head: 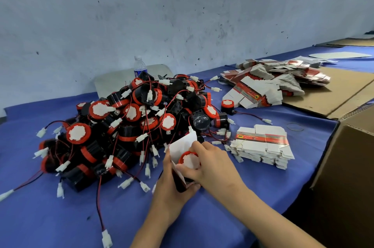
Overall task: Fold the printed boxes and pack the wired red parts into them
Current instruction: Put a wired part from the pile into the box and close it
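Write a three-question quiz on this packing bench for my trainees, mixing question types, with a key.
1. True or false: the left hand holds the printed box while the right hand sets a wired red part into it.
2. Where does the water bottle stand, relative to the pile of wired red parts? A) behind it B) in front of it C) on top of it
3. Fill in: the table cloth is ____.
Key: 1 true; 2 A; 3 blue.
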{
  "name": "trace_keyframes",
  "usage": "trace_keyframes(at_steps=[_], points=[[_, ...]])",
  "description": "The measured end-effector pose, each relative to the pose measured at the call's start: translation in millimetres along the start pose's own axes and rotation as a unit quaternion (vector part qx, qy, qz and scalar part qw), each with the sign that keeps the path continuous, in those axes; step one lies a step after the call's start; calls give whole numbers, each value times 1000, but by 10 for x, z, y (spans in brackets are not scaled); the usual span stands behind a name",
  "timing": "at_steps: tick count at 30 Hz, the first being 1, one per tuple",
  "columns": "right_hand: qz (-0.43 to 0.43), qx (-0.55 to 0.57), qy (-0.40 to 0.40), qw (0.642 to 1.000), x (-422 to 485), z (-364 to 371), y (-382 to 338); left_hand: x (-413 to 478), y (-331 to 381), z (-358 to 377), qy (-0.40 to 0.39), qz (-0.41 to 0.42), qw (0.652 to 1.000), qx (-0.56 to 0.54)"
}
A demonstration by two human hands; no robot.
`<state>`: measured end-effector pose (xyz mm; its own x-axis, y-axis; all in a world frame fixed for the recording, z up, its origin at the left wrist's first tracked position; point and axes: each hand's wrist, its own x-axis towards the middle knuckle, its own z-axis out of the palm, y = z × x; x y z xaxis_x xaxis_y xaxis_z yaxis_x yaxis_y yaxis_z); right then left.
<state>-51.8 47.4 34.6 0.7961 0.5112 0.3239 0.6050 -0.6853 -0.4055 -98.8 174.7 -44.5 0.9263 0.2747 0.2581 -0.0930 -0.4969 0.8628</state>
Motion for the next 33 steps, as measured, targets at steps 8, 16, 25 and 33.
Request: trace_keyframes(at_steps=[8, 16, 25, 33], points=[[69, 0, -51, 996, 241, 54, -149, -27, 57, -3, 10, -2, 1000, -1], [4, -12, -167, 986, 227, -171, 11, -54, 123, -18, 16, -8, 1000, -17], [49, 265, 331, 904, -91, -353, 294, -63, 194, -24, 14, -26, 999, -17], [-13, 430, 178, 885, -113, -115, 317, -62, 221, -43, 11, -30, 999, -21]])
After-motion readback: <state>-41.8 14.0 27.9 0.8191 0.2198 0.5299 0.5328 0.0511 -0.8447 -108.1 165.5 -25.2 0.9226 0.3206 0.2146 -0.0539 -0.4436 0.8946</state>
